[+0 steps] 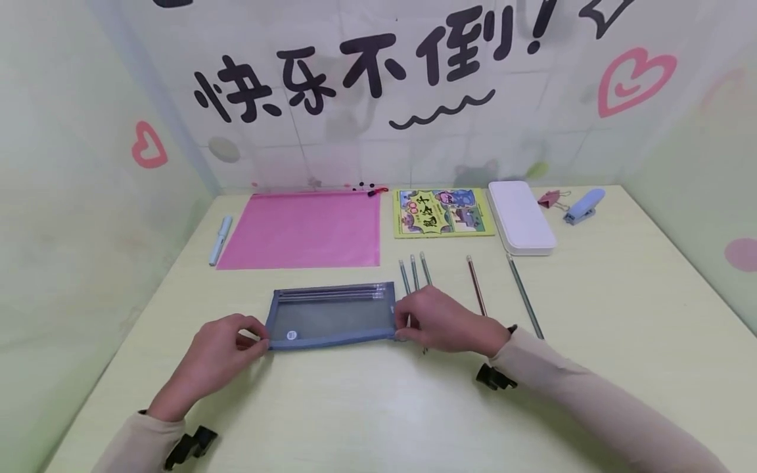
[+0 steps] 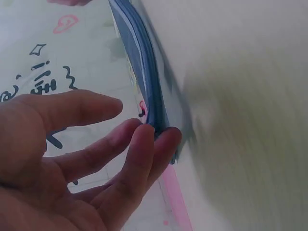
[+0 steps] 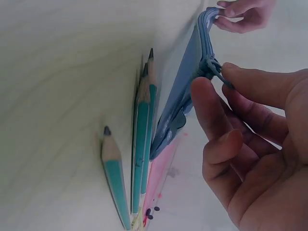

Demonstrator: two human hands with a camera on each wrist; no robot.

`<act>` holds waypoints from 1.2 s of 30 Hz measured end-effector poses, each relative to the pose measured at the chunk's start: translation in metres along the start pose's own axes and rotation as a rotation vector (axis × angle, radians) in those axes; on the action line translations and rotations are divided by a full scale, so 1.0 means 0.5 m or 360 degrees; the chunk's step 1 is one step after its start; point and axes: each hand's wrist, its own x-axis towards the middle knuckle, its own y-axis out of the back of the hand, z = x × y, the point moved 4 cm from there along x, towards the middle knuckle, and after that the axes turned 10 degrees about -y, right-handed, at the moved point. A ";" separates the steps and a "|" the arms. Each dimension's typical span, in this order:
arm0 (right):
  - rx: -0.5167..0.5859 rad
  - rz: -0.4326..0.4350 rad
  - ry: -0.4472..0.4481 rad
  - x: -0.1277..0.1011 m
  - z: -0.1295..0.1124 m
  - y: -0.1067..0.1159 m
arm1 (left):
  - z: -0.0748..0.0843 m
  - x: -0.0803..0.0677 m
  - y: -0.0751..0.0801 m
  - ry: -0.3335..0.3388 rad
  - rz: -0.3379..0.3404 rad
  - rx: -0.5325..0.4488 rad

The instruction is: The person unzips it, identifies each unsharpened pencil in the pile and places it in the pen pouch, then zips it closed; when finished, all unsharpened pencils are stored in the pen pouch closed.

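A blue zip pouch (image 1: 334, 328) with a see-through mesh front lies in the middle of the table, several slim pencils (image 1: 331, 293) showing along its far side. My left hand (image 1: 221, 351) pinches the pouch's near left corner; in the left wrist view its fingertips (image 2: 166, 139) meet at the pouch's end. At the other end my right hand (image 1: 440, 320) pinches the cord (image 3: 222, 77) of the zip pull between thumb and finger. Green pencils (image 3: 143, 115) lie beside the pouch, partly hidden under the right hand in the head view.
A reddish pencil (image 1: 476, 286) and a green pencil (image 1: 525, 295) lie further right. Behind are a pink pouch (image 1: 301, 230), a comic-covered booklet (image 1: 443, 213), a white case (image 1: 522, 219), a pink binder clip (image 1: 551, 199) and a blue stapler (image 1: 584, 205). A light blue pen (image 1: 221, 240) lies far left.
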 end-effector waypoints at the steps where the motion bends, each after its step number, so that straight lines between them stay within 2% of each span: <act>1: -0.0002 -0.0022 -0.0014 0.001 0.000 -0.005 | -0.006 0.003 -0.002 0.0018 -0.0035 -0.0009; 6: -0.0043 -0.0081 -0.0002 0.005 -0.003 -0.022 | -0.021 0.015 -0.013 0.0034 -0.0129 0.0043; 14: -0.0106 -0.0057 0.0039 0.006 -0.007 -0.025 | -0.020 0.033 -0.017 0.0012 -0.0165 0.0230; 29: -0.0084 -0.0049 0.0038 0.010 0.001 -0.033 | -0.025 0.047 -0.016 0.0046 -0.0154 0.0220; 33: -0.0054 -0.0078 0.0020 0.008 0.002 -0.035 | -0.015 0.043 -0.010 -0.0017 -0.0122 0.0342; 36: -0.0037 -0.0108 -0.0007 0.002 0.004 -0.031 | 0.004 0.039 0.000 -0.0151 -0.0020 0.0459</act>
